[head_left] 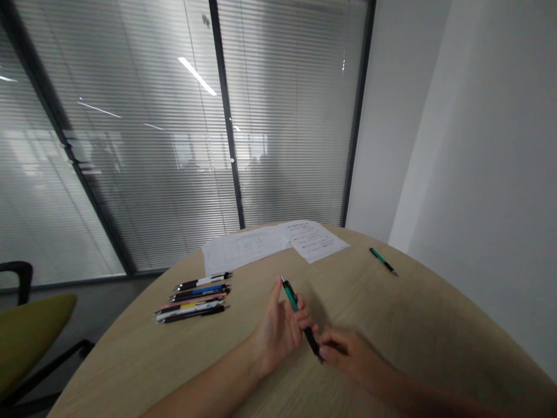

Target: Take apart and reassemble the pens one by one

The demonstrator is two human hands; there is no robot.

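Note:
Low in the middle of the view both my hands hold one green and black pen point(292, 297) over the round wooden table point(409, 325). My left hand point(278, 328) cradles the green upper part, its fingers curled around the barrel. My right hand point(348, 355) pinches the black lower end, and its fingers are a little blurred. The pen slants from upper left to lower right.
A row of several pens point(194, 299) lies side by side on the table at the left. Another green pen point(383, 261) lies alone at the far right. Two printed sheets point(270, 241) rest by the far edge. A green chair point(26, 337) stands at the left.

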